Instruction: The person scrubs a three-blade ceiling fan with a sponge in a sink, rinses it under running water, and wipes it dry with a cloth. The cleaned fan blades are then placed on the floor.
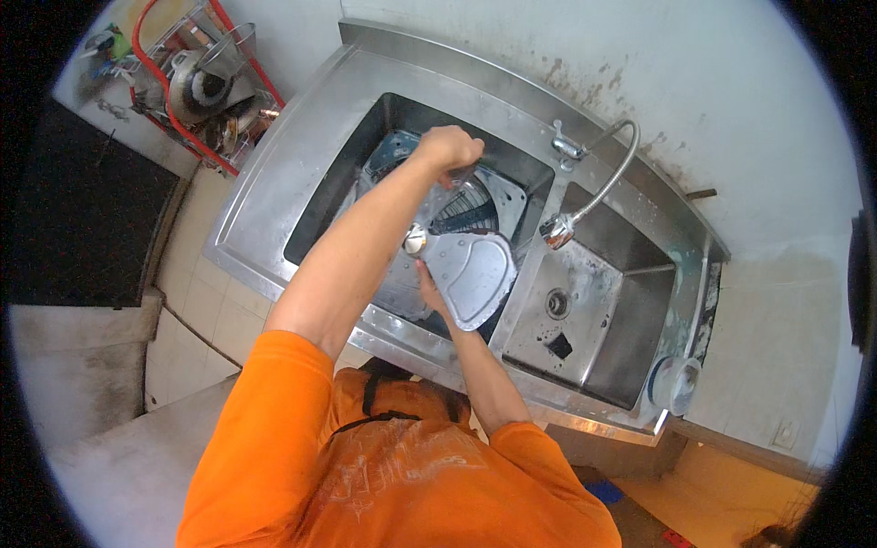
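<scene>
A grey metal fan blade assembly (476,277) with a shiny round hub (415,240) lies tilted over the left sink basin (322,205), wet and partly soapy. My right hand (430,291) grips it near the hub, its fingers partly hidden behind the metal. My left hand (451,151) is curled at the far blade, above the basin; what is inside its fingers is hidden. Beneath the blades, in the same basin, sits a square metal fan frame (510,195) with a round dark wire grille (476,209).
A chrome faucet with a flexible hose (620,168) has its spray head (558,230) over the divider. The right basin (582,301) holds a small dark piece (560,346). A clear tub (675,385) stands at the right corner. A red-framed rack (171,116) with pots is at the left.
</scene>
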The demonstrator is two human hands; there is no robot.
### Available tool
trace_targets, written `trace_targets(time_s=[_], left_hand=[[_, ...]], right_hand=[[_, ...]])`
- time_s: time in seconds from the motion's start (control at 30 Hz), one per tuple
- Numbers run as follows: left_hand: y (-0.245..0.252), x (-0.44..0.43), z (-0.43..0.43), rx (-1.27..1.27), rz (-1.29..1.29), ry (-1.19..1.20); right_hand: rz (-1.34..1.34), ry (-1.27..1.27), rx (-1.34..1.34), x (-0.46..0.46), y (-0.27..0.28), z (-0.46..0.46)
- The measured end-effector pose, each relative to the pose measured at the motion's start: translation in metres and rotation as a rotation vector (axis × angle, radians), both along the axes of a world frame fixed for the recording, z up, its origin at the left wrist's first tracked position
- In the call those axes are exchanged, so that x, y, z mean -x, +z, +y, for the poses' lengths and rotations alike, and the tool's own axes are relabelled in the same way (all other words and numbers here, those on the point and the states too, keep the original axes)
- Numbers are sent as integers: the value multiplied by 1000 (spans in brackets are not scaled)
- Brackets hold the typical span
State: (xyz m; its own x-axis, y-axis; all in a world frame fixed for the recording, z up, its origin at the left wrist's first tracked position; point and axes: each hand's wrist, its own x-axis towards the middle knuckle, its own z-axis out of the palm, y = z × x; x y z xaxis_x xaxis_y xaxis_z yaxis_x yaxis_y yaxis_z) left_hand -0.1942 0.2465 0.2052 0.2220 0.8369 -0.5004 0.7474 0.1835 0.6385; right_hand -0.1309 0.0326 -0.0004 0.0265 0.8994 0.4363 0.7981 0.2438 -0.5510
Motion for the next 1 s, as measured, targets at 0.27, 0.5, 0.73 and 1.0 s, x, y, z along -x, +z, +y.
trace_targets(time_s=[0.27, 0.5, 0.73, 1.0], left_hand=[[-125, 10, -104, -394, 392, 70], [-142, -4, -158, -177, 222, -181], [-161, -68, -160, -455, 142, -81], [-152, -106, -193, -874, 5, -503]], right_hand=[[699, -180, 447, -65, -49, 3], [758, -322, 377, -116, -41, -2], [651, -509, 532, -165, 12, 27], [406, -701, 378, -173, 38, 27]])
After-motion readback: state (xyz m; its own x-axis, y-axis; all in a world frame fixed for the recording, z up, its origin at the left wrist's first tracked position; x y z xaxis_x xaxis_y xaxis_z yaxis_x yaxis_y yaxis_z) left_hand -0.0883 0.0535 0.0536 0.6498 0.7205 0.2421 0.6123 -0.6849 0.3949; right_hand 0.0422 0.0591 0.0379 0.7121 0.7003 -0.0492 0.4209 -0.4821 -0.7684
